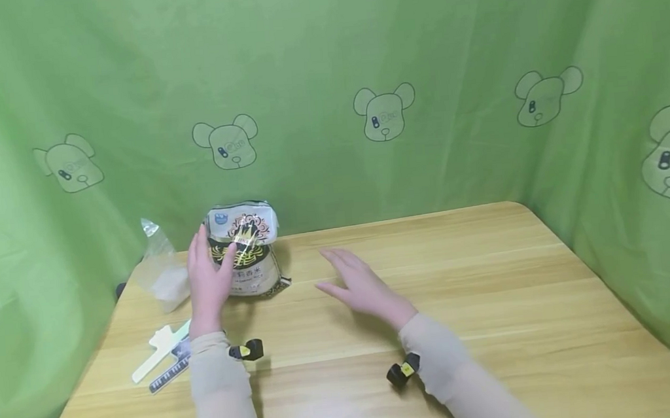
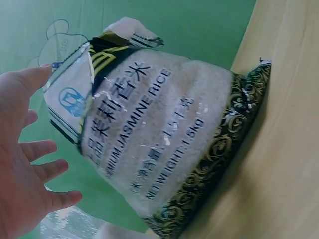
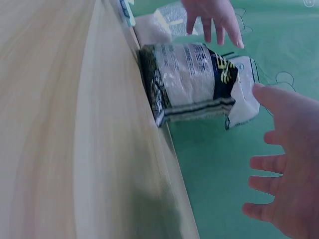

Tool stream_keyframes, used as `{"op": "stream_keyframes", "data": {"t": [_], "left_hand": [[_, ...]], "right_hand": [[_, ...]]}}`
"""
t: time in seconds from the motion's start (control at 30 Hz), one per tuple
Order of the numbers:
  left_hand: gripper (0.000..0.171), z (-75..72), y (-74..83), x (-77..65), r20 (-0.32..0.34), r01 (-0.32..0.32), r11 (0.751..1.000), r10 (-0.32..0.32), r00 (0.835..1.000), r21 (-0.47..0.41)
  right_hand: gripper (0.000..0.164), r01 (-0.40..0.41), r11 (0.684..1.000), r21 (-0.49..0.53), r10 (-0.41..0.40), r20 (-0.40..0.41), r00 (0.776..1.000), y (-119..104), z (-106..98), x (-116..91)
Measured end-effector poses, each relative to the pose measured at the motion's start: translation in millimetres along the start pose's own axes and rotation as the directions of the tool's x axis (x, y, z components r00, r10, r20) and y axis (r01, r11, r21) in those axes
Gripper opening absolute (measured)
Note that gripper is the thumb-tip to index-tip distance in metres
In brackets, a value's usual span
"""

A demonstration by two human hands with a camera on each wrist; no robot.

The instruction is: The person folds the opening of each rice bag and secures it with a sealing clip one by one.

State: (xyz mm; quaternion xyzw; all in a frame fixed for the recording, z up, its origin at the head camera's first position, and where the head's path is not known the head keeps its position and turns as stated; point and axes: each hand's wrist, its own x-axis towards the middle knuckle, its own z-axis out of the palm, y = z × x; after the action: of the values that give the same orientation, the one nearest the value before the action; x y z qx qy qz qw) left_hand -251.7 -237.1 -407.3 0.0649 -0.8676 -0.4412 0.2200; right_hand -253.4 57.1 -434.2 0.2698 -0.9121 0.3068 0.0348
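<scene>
A bag of jasmine rice [image 1: 254, 277] stands upright at the back left of the table, its top folded over toward the front. Its label reads 1.5 kg in the left wrist view, where the rice bag [image 2: 154, 124] fills the middle. Beside its left side is my left hand [image 1: 209, 281], fingers spread and holding nothing. My right hand [image 1: 364, 285] hovers over the table to the right of the bag, fingers extended and apart from it. The right wrist view shows both hands around the rice bag [image 3: 189, 79], the right hand [image 3: 289, 164] with spread fingers.
Left of the rice bag stands a clear plastic bag [image 1: 165, 275] with white contents. Two clips, one whitish [image 1: 160, 357] and one dark-patterned [image 1: 171, 374], lie in front of it, partly behind the left wrist. A green curtain [image 1: 311, 53] hangs behind the wooden table [image 1: 464, 277].
</scene>
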Motion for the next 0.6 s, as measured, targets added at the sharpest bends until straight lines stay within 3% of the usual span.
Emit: {"op": "stream_keyframes", "data": {"t": [0.2, 0.6], "left_hand": [[0.078, 4.0, -5.8, 1.4, 0.003, 0.029, 0.999, -0.029, 1.000, -0.026], [0.081, 17.0, -16.6, 3.5, 0.040, 0.067, 0.996, -0.064, 0.997, -0.061]], "right_hand": [[0.073, -0.034, 0.984, 0.177, 0.036, -0.008, 0.999, -16, 12, 23], [0.083, -0.070, 0.922, 0.381, 0.081, -0.014, 0.997, -31, 28, 56]]}}
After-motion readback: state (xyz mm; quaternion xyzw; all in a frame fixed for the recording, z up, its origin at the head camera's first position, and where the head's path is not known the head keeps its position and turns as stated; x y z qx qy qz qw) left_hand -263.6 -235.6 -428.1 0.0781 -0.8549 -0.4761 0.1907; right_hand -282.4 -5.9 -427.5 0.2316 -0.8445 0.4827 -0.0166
